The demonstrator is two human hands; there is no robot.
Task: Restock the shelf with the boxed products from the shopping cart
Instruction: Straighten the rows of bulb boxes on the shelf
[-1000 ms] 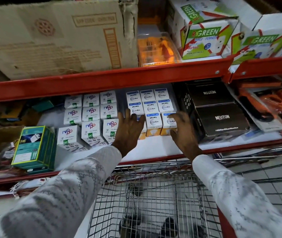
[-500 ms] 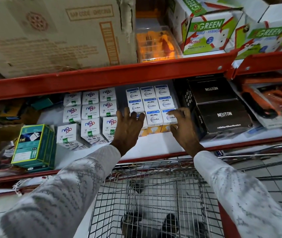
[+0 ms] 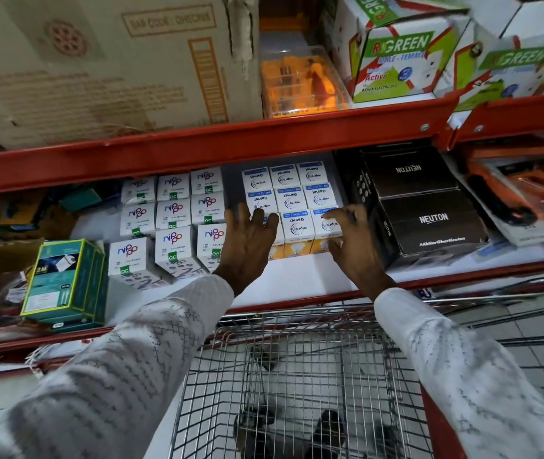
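Small white and blue Wipro Garnet bulb boxes (image 3: 292, 197) stand in a tight three-wide block on the white shelf board (image 3: 297, 279) under a red rail. My left hand (image 3: 247, 240) lies flat with spread fingers on the front left box. My right hand (image 3: 353, 240) rests its spread fingers on the top and right side of the front right box. Neither hand is closed around a box. Below, the wire shopping cart (image 3: 297, 359) sits against the shelf; through its mesh only floor tiles and shoes show.
White Nippo boxes (image 3: 173, 213) stand just left of the block, with black Neuton cartons (image 3: 429, 220) just right. A teal box (image 3: 62, 279) sits at the left front edge and orange tool packs (image 3: 512, 207) far right. The upper shelf holds a cardboard carton (image 3: 98, 61) and green-print boxes (image 3: 396, 61).
Both hands have slid a little farther in over the front row of Garnet boxes. The right hand's fingers now lie on top of the front right box.
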